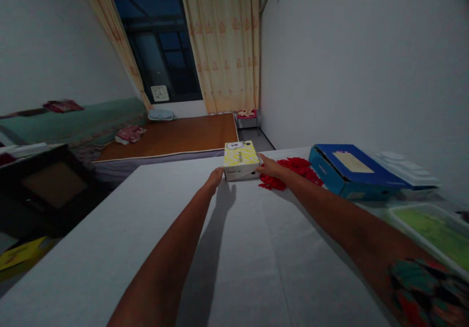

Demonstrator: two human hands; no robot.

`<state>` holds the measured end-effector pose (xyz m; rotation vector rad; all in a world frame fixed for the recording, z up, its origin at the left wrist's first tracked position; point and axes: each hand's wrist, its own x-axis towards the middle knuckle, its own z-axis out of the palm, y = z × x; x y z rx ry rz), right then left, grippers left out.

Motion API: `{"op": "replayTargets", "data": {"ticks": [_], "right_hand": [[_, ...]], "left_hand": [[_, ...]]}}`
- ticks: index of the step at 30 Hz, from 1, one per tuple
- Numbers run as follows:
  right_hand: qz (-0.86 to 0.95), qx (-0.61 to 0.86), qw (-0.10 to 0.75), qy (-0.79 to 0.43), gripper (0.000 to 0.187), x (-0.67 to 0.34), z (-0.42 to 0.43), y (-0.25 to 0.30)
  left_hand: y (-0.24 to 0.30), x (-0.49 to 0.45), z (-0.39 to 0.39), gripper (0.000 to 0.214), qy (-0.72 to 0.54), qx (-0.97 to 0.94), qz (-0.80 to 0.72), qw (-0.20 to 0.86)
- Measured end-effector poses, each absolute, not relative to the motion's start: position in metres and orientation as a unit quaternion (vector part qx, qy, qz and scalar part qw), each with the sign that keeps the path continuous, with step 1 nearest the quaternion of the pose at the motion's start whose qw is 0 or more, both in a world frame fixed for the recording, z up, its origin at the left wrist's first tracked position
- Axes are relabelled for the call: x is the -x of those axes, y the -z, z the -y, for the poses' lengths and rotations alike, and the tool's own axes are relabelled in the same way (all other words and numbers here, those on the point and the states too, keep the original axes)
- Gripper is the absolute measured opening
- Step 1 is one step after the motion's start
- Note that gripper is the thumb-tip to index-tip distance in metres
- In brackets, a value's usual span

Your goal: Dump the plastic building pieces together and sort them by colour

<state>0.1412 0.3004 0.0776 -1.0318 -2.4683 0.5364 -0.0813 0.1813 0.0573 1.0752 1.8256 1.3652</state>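
Note:
A small yellow-and-white cardboard box [241, 159] with black print is at the far end of the white-covered table [242, 249]. Both my arms stretch forward to it. My left hand [216, 176] is against its left side, with most of the fingers hidden behind the box. On the opposite side, my right hand [270, 166] grips the box's right edge, thumb towards me. Bright red crumpled material [301, 169] lies just right of the box, partly behind my right hand and forearm.
Right of the red material sits a blue box [348, 166], with white stacked pieces [405, 168] beside it. A clear tub with green contents [434, 227] stands nearer on the right. A dark cabinet [51, 185] is left of the table; a bed [183, 132] lies beyond.

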Motion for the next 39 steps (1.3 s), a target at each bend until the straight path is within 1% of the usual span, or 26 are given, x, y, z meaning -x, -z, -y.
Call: {"op": "replayTargets", "data": {"ticks": [3,6,9,11,14,17,19,22,24,27,29,31,33,36,39], "right_hand": [[0.883,0.38,0.184,-0.204,0.074,-0.119,-0.302,-0.071],[0.886,0.376,0.19,-0.194,0.074,-0.123,-0.294,-0.072],[0.893,0.349,0.231,-0.166,0.073,-0.142,-0.269,-0.074],[0.899,0.322,0.267,-0.131,0.075,-0.158,-0.245,-0.073],[0.897,0.314,0.301,-0.08,0.078,-0.183,-0.203,-0.07],[0.901,0.302,0.311,-0.022,0.071,-0.204,-0.166,-0.068],[0.915,0.271,0.297,0.036,0.065,-0.215,-0.147,-0.071],[0.932,0.229,0.261,0.103,0.061,-0.226,-0.128,-0.077],[0.936,0.222,0.244,0.12,0.059,-0.229,-0.121,-0.081],[0.937,0.217,0.245,0.125,0.057,-0.231,-0.116,-0.089],[0.94,0.183,0.262,0.117,0.053,-0.229,-0.115,-0.095],[0.947,0.125,0.28,0.1,0.048,-0.224,-0.113,-0.102],[0.947,0.073,0.302,0.077,0.045,-0.215,-0.108,-0.109],[0.938,0.03,0.342,0.04,0.043,-0.201,-0.097,-0.115],[0.923,0.034,0.383,-0.01,0.049,-0.196,-0.093,-0.114]], "left_hand": [[-0.057,0.08,-0.178,0.057,-0.52,-0.42,-0.675,0.312],[-0.063,0.077,-0.162,0.058,-0.531,-0.425,-0.667,0.305],[-0.07,0.069,-0.133,0.058,-0.54,-0.428,-0.663,0.293],[-0.072,0.059,-0.107,0.06,-0.548,-0.439,-0.646,0.299],[-0.071,0.04,-0.062,0.07,-0.557,-0.481,-0.597,0.32],[-0.066,0.02,-0.02,0.087,-0.533,-0.522,-0.589,0.311],[-0.062,0.011,0.001,0.096,-0.516,-0.539,-0.595,0.298],[-0.055,0.007,0.019,0.102,-0.499,-0.55,-0.609,0.279],[-0.051,0.01,0.025,0.107,-0.476,-0.562,-0.634,0.234],[-0.054,0.018,0.032,0.113,-0.431,-0.615,-0.653,0.095],[-0.062,0.019,0.034,0.112,-0.402,-0.651,-0.644,-0.006],[-0.071,0.015,0.035,0.107,-0.365,-0.682,-0.629,-0.075],[-0.079,0.005,0.034,0.103,-0.328,-0.706,-0.619,-0.106],[-0.085,-0.009,0.031,0.097,-0.293,-0.71,-0.629,-0.12],[-0.085,-0.007,0.034,0.089,-0.289,-0.681,-0.66,-0.13]]}}
